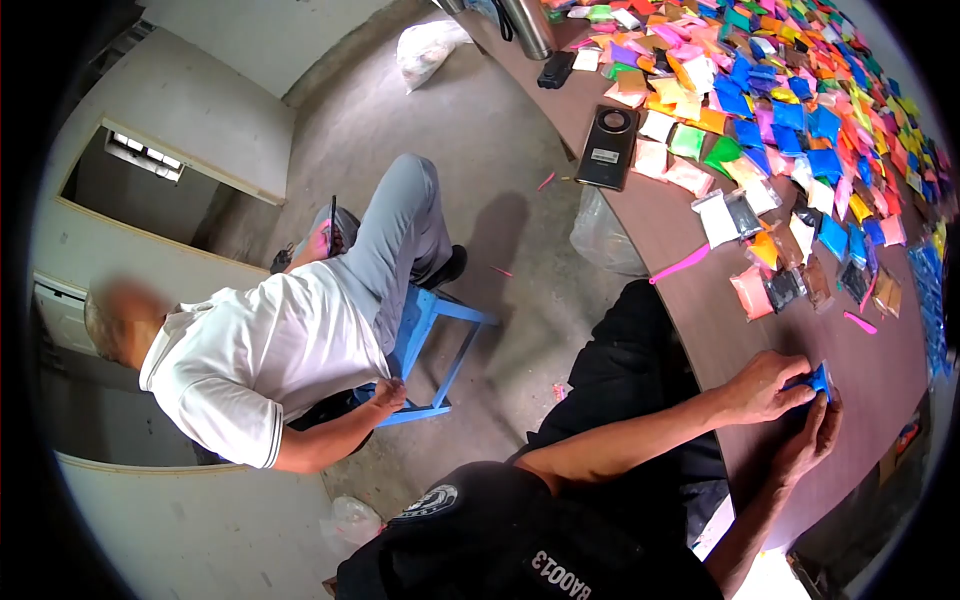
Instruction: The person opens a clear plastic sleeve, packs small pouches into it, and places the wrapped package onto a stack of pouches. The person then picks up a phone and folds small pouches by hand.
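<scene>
My left hand (768,388) pinches a small blue packet (819,380) between thumb and fingers, just above the near part of the brown table (745,335). From the other side, my right hand (811,440) has its fingers closed on the same packet. A clear edge of its wrapping sticks up past my fingers. Beyond my hands lie a pink packet (751,293), a black packet (785,289) and a brown packet (816,284). A bright pink plastic strip (859,322) rests on the tabletop near them.
A large heap of coloured packets (770,110) covers the far table. Along its left edge are a phone (607,148), a small black object (556,69), a metal flask (527,28) and a pink plastic knife-like strip (680,263). A seated person (270,330) occupies a blue stool (415,340) at left.
</scene>
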Available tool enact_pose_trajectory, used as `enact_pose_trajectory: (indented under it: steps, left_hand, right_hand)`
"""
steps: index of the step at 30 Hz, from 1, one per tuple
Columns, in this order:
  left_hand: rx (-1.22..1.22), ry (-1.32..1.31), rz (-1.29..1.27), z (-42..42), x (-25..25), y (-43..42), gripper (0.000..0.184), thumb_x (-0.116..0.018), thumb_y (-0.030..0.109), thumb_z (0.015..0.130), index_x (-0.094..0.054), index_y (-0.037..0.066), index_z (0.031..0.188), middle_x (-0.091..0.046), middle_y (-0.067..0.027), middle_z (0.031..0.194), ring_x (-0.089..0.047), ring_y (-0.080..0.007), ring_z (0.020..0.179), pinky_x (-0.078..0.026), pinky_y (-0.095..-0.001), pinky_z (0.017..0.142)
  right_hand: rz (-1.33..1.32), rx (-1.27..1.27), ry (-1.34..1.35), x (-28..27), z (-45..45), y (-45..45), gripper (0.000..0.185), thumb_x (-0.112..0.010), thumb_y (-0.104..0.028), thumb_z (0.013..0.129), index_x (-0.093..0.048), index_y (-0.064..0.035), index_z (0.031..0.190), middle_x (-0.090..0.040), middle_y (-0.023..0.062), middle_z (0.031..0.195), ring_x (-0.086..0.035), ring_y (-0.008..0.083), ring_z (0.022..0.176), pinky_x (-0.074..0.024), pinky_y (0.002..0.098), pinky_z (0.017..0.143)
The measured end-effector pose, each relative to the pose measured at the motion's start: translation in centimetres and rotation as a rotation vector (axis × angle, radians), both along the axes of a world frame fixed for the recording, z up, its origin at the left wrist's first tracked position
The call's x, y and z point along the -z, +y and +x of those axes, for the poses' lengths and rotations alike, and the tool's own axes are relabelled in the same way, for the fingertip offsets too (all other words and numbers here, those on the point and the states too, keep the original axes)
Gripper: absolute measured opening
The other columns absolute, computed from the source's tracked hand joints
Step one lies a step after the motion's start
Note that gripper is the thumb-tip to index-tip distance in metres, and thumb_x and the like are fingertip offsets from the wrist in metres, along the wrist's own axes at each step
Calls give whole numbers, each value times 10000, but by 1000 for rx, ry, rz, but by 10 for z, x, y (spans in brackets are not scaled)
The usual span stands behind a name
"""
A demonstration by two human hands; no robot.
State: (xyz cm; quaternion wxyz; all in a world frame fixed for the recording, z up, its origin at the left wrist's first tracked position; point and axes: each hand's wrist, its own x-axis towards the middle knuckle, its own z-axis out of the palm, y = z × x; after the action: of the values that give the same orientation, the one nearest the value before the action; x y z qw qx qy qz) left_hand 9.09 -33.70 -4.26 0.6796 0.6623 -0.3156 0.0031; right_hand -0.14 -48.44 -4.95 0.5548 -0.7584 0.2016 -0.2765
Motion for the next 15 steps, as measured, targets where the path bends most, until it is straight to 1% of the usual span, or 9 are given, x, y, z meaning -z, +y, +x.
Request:
enact_pose_trajectory:
  steps: [4,6,7,9,10,12,13,15]
  left_hand:
    - [46,7,53,1,-5,3,218,-766,154,928,-604,11,960,-629,-206,757,-638,-428,681,-469,-493,605]
    - [82,60,76,2,-7,4,208,-763,145,929,-621,7,990,-644,-208,776,-646,-422,690,-479,-496,616]
    - [82,59,77,1,-4,2,208,-763,145,929,-621,7,990,-644,-208,776,-646,-422,690,-479,-496,616]
    - [-15,-21,-8,2,1,-2,197,-756,130,926,-630,4,1008,-660,-207,797,-656,-421,700,-489,-506,631]
    - [-15,-21,-8,2,2,-2,197,-756,130,926,-630,4,1008,-660,-207,797,-656,-421,700,-489,-506,631]
    - [-10,32,-38,2,2,-1,183,-753,113,922,-630,2,1003,-669,-210,817,-662,-425,713,-495,-498,635]
    - [-10,33,-38,2,2,0,183,-753,113,922,-630,2,1003,-669,-210,817,-662,-425,713,-495,-498,635]
    - [7,0,-7,3,1,2,183,-742,141,941,-634,1,988,-663,-216,815,-662,-422,712,-493,-468,621]
  right_hand:
    - [44,22,-70,12,-1,-7,285,-618,-225,1081,-685,-31,1279,-710,82,1166,-632,193,1096,-493,329,985]
    - [199,95,-69,11,-2,-8,294,-630,-233,1078,-681,-33,1288,-706,76,1166,-627,186,1090,-494,311,972]
    - [200,95,-70,10,-1,-6,294,-630,-233,1078,-681,-33,1288,-706,76,1166,-627,186,1090,-494,311,972]
    - [124,98,-81,6,0,-1,290,-626,-232,1079,-680,-34,1284,-702,75,1166,-623,181,1090,-493,308,970]
    - [125,97,-81,5,1,-1,290,-626,-232,1079,-680,-34,1284,-702,75,1166,-623,181,1090,-493,308,970]
    - [-6,75,-44,3,0,-1,278,-624,-230,1080,-684,-36,1270,-699,76,1172,-621,172,1092,-491,301,963]
    - [-6,75,-44,4,0,-2,278,-624,-230,1080,-684,-36,1270,-699,76,1172,-621,172,1092,-491,301,963]
    - [56,72,-28,6,-1,-4,265,-626,-225,1077,-687,-37,1254,-700,77,1162,-620,172,1086,-483,309,970]
